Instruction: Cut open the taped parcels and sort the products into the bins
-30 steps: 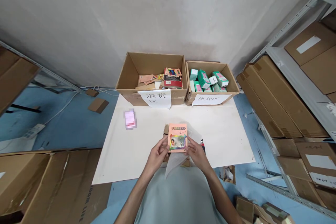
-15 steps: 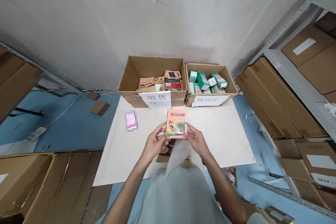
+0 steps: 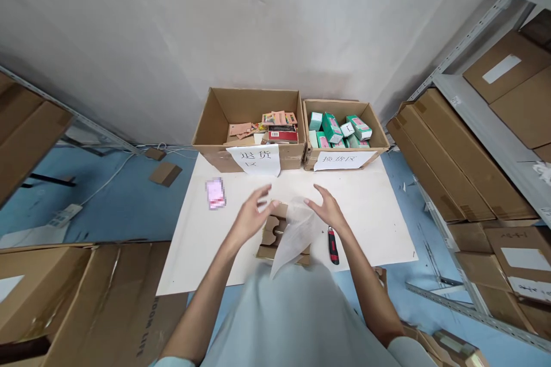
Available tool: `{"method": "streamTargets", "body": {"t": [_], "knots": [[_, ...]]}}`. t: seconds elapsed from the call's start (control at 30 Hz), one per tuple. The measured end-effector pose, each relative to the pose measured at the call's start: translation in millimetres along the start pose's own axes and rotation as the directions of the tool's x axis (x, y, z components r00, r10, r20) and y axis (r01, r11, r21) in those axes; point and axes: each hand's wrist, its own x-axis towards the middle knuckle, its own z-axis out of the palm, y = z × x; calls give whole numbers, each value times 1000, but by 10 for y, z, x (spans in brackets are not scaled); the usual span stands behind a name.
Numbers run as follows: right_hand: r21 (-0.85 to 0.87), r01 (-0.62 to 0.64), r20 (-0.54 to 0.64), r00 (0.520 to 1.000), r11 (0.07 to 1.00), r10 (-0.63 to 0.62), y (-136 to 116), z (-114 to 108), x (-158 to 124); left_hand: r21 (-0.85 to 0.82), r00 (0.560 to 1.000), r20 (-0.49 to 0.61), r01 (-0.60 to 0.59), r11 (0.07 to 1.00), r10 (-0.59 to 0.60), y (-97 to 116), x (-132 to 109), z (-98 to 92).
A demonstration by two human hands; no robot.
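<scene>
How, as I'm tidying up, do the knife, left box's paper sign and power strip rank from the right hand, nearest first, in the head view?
From the right hand:
1. Knife, near side of the table
2. Paper sign, ahead left on the box
3. Power strip, far left on the floor

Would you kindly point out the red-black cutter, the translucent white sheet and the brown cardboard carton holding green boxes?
Red-black cutter (image 3: 333, 248), head view: handle.
Translucent white sheet (image 3: 296, 230), head view: middle.
Brown cardboard carton (image 3: 377, 131), head view: right inner wall.
</scene>
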Motion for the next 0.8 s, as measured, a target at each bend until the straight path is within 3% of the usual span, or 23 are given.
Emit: {"method": "streamTargets", "body": {"t": [0.07,0.13,0.27,0.4,0.6,0.7,0.8], "knots": [[-57,-140,55,988,988,143,331,17,-248,56,972,156,167,984,-174,-395,-301,170],[-70,-243,99,963,967,249,550,51,-442,122,932,246,245,962,-268,-679,-557,329],[-118,-279,102,951,953,292,684,124,-605,276,913,277,224,935,-300,-923,-779,561],[-297,-215,72,967,931,246,661,152,-560,413,909,311,135,901,-279,-928,-731,638],[-466,-200,112,953,862,282,712,204,-563,405,950,279,19,914,-143,-797,-706,579],[-391,-157,67,978,907,198,703,212,-689,338,976,181,56,940,-123,-737,-730,554],[-223,-34,19,999,974,39,604,198,-855,118,989,75,117,986,-126,-677,-733,577]]}}
